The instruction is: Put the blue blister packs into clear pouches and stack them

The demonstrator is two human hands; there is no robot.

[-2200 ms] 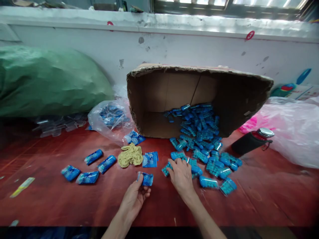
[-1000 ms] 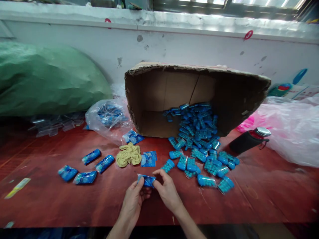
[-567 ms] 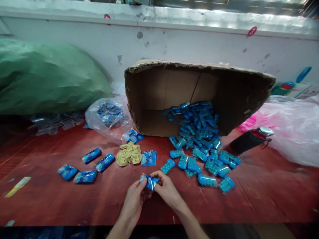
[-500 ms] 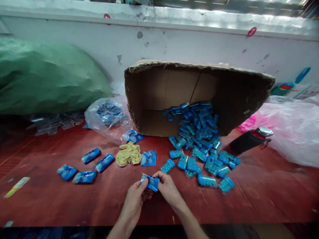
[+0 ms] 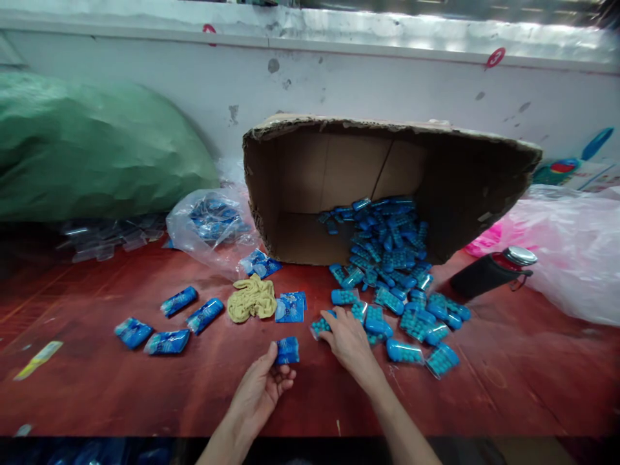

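My left hand (image 5: 261, 387) pinches a small blue printed plastic sleeve (image 5: 288, 351) between thumb and fingers, just above the table. To its right, my right hand (image 5: 349, 339) has its thumb and fingers around a small clear bottle of blue beads (image 5: 320, 326), which lies on its side; the fingers partly cover it. More blue-bead bottles (image 5: 405, 352) lie loose beyond that hand. A few flat blue sleeves (image 5: 289, 307) rest beside a crumpled yellowish cloth (image 5: 252, 298). On the left lie several bottles in blue sleeves (image 5: 167, 342).
A cardboard box (image 5: 300, 242) on its side spills bottles toward me. Behind the cloth is a clear bag (image 5: 208, 223) of blue sleeves. A dark flask (image 5: 484, 274) leans at right near a pink-white plastic bag (image 5: 576, 252). A large green sack (image 5: 97, 148) fills the back left.
My right hand has let go of the sleeve and moved right and forward onto a bead bottle. My left hand keeps the sleeve, almost in place.
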